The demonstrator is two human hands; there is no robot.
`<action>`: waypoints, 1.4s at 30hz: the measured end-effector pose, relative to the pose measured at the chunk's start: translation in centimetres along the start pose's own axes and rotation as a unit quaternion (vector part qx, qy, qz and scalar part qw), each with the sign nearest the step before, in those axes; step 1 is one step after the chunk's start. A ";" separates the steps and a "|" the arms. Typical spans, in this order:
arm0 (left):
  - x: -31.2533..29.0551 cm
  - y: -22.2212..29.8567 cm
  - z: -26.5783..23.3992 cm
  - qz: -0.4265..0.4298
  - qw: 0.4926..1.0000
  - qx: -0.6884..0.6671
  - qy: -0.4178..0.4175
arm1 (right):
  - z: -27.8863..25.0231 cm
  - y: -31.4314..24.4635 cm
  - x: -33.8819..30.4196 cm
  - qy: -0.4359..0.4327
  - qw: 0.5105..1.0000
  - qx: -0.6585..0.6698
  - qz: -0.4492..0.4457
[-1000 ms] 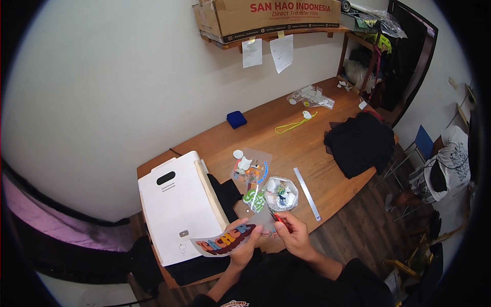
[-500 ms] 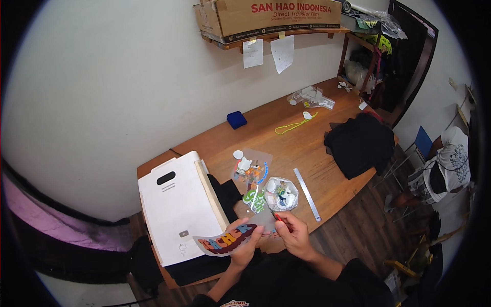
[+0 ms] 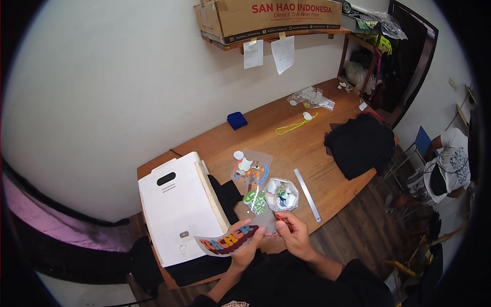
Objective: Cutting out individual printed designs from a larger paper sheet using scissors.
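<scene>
With the left hand (image 3: 248, 246), on the near-left side of the plastic scrap bag (image 3: 281, 209): pinching a printed transfer film (image 3: 225, 242) at its lower edge, thumb flat on the face, other fingers behind. Grip pressed together, no gap visible at the thumb. Film slightly curled, bold multicoloured lettering on a maroon ground toward the left end, unprinted and see-through toward the right end, nearest the bag.

With the right hand (image 3: 295, 236), on the near side of the bag and a little right: gripping a red-handled tool (image 3: 278, 217) between thumb and curled fingers. Grip closed around the handle; most of the tool hidden by the fingers. Cannot tell whether spread or shut at its tip. Tip close to the film's clear end; cannot tell if touching.

Just left of the bag: green-and-white lettered decal (image 3: 254, 198). Beyond that, to the bag's far left: clear sheet with orange and blue prints (image 3: 260, 171). Just right of the bag: metal ruler (image 3: 308, 195), lying flat. Farther right and beyond the bag: heap of black fabric (image 3: 360, 146). Well left of the bag: white machine (image 3: 181, 204).
</scene>
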State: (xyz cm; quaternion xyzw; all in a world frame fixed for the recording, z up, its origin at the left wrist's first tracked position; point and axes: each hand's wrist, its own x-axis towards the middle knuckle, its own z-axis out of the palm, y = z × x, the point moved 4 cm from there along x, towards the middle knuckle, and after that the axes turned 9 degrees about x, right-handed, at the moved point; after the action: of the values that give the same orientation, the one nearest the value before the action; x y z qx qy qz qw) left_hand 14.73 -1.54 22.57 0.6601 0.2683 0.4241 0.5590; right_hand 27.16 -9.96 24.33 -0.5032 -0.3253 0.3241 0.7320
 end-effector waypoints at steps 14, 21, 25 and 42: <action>0.6 1.2 0.5 -0.032 0.997 -0.064 -0.014 | -0.4 -0.1 0.5 -0.017 0.997 0.068 0.027; 0.5 -0.5 -0.3 -0.002 0.999 -0.044 0.009 | 0.3 2.1 -0.2 -0.039 0.988 0.133 0.065; 0.1 -0.3 -1.4 -0.006 0.993 -0.111 0.025 | 1.6 1.8 0.4 -0.059 0.991 0.096 0.069; 0.6 -0.4 -6.7 -0.091 0.990 -0.105 0.015 | 5.1 2.7 -1.7 -0.002 0.994 0.080 0.070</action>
State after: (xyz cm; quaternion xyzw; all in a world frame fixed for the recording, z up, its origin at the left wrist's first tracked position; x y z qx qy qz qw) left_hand 9.34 2.44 22.42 0.5642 0.2889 0.4073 0.6575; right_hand 21.66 -7.91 23.00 -0.4639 -0.2638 0.4008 0.7447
